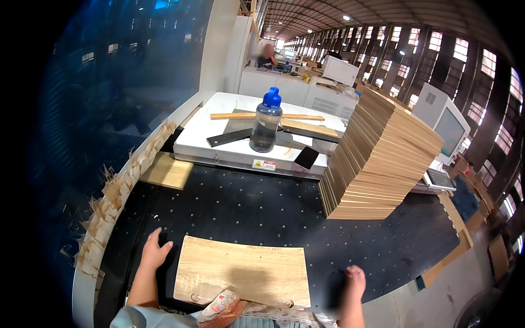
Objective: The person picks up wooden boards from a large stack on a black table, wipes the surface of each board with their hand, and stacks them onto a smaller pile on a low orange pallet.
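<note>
A rectangular wood-grain board (240, 268) lies flat on the black table in front of me, its near edge close to my body. Two round fittings or holes show near its front corners. My left hand (157, 250) is just off the board's left edge, open and holding nothing, with thumb and fingers apart. To the right of the board, and clear of it, is my right hand (355, 279). Its fingers are foreshortened and partly hidden, so their closure is unclear; no object shows in it. A dark blurred patch lies beside that hand.
A tall stack of boards (366, 164) stands at right. On the white machine bed (191, 128) are a blue-capped bottle (266, 121), a phone (306, 158) and wooden strips. Splintered edging (117, 199) runs along the left. A monitor (445, 123) stands behind the stack; a person sits far back.
</note>
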Motion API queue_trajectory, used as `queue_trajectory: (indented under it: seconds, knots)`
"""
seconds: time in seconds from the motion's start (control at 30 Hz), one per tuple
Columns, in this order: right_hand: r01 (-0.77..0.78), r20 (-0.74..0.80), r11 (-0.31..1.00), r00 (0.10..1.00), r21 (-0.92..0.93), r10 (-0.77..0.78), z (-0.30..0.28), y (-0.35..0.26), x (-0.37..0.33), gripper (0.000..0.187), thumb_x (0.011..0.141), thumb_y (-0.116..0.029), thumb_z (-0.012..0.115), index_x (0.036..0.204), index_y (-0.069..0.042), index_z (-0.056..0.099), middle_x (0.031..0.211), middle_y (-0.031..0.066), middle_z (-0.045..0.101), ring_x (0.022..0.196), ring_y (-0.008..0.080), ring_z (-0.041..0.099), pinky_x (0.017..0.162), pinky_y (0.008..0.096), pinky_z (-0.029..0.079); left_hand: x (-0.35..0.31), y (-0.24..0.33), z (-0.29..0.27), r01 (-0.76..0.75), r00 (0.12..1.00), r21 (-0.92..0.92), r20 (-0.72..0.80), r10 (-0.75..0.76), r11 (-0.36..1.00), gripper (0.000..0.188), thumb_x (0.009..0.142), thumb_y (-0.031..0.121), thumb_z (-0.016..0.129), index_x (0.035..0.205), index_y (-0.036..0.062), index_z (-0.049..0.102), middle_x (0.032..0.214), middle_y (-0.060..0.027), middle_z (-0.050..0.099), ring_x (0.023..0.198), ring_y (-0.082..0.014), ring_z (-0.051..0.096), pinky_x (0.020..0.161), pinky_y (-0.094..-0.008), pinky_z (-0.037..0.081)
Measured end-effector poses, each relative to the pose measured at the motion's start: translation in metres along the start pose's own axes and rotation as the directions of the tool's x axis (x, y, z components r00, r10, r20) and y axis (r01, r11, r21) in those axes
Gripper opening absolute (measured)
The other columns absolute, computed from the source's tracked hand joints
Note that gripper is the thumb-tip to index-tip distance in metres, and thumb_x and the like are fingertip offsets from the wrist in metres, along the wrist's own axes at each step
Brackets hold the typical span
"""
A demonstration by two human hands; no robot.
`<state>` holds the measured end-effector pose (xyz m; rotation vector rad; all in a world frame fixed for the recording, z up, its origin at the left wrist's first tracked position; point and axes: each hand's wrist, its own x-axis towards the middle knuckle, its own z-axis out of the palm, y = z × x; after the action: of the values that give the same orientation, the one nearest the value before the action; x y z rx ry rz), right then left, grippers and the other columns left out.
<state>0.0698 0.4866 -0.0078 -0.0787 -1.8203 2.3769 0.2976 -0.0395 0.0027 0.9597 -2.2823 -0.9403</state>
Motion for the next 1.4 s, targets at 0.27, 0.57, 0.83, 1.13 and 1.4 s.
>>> queue_trajectory:
  seconds: [0.27,0.57,0.83,1.13,1.4]
  knots:
    - [0.101,0.354,0.793,0.923,-0.601,0.151,0.071,-0.03,0.012,0.057,0.082,-0.026,0.062,0.129,0.0,0.044,0.118,0.0142,0.057,0.111,0.0261,0.054,0.091,0.0365,0.044,-0.04,0.022,0.0,-0.091,0.95,0.146,0.311,0.041,0.985,0.033,0.083,0.033,0.058,0.092,0.002,0.066,0.095,-0.0187,0.062,0.084,-0.0354,0.061,0.077,-0.0385,0.048]
    - [0.103,0.352,0.565,0.868,-0.819,0.351,0.07,-0.029,-0.068,0.057,0.085,-0.033,0.06,0.131,-0.003,0.044,0.111,0.0157,0.061,0.103,0.0274,0.058,0.087,0.0315,0.044,-0.057,0.055,0.009,-0.098,0.941,0.375,0.336,-0.037,0.922,0.046,0.082,0.044,0.056,0.082,-0.0018,0.062,0.089,-0.0233,0.061,0.09,-0.0393,0.058,0.078,-0.0447,0.047]
    - [0.146,0.484,0.757,0.84,-0.637,0.245,0.043,0.011,-0.074,0.035,0.092,-0.013,0.05,0.123,0.003,0.049,0.099,0.013,0.065,0.086,0.0154,0.06,0.077,0.0295,0.046,-0.055,0.079,0.006,-0.098,0.924,0.409,0.376,-0.069,0.907,0.051,0.081,0.048,0.056,0.087,-0.0023,0.063,0.093,-0.0217,0.062,0.091,-0.0364,0.059,0.079,-0.0432,0.047]
    - [0.008,0.171,0.827,0.979,-0.563,0.107,-0.002,-0.005,-0.087,0.037,0.083,-0.008,0.059,0.119,0.0,0.055,0.1,0.0123,0.066,0.09,0.0153,0.061,0.082,0.0285,0.047,-0.054,0.103,0.051,-0.315,0.812,0.183,0.559,0.166,0.931,0.053,0.08,0.051,0.056,0.094,0.0006,0.064,0.097,-0.02,0.062,0.096,-0.0345,0.058,0.084,-0.0404,0.046]
    - [-0.521,-0.156,0.76,0.85,-0.388,0.503,-0.083,-0.062,-0.131,0.026,0.083,-0.014,0.059,0.104,0.001,0.06,0.103,0.0191,0.06,0.091,0.0268,0.059,0.075,0.0374,0.05,-0.054,0.153,0.112,-0.546,0.523,-0.028,0.769,0.367,0.837,0.054,0.084,0.051,0.051,0.099,0.0006,0.063,0.096,-0.0217,0.061,0.097,-0.0355,0.057,0.084,-0.0409,0.046]
